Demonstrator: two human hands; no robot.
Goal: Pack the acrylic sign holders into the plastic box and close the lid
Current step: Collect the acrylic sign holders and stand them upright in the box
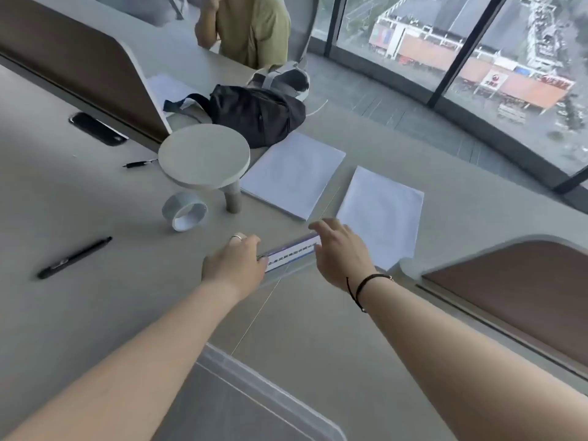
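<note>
Both hands grasp one sign holder (291, 253) at the counter's (334, 329) middle, left hand (235, 261) and right hand (342, 253) at its ends; one plastic box (254, 399) at six o'clock; two paper stacks (292, 175) at one o'clock.

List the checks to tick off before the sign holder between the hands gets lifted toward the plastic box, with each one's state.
1. Left hand grips the sign holder end: ok.
2. Right hand has a firm hold on the other end: cannot tell.
3. Plastic box within reach, near edge: ok.
4. Box open: cannot tell.
5. Path back to box free of tape roll and pen: ok.
</note>
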